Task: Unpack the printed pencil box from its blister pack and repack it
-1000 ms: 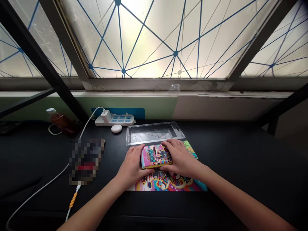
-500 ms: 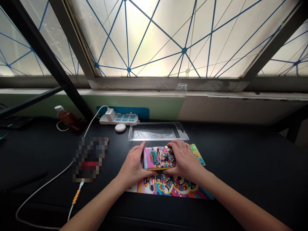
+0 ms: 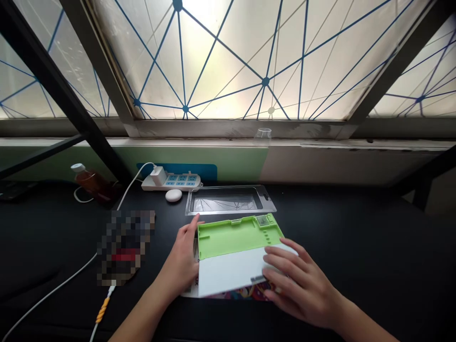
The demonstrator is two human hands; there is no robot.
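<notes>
A flat case lies opened out in front of me, with a lime-green plastic tray (image 3: 235,239) at the far half and a white inner panel (image 3: 228,270) at the near half. My left hand (image 3: 180,261) grips the case's left edge, its fingers reaching up beside the green tray. My right hand (image 3: 295,285) lies over the right end of the white panel, fingers spread and curled around it. Below the case, a colourful printed mat (image 3: 245,293) is mostly hidden.
Behind the case stands a clear plastic blister tray (image 3: 228,201), near a white power strip (image 3: 171,181) and a small round white object (image 3: 173,195). A pixelated object (image 3: 124,249) lies left, and a white cable (image 3: 53,280) crosses the dark desk (image 3: 356,247).
The printed box has given way to the opened case, showing its green tray and white panel. My right hand has shifted right and nearer to me. The view has moved slightly.
</notes>
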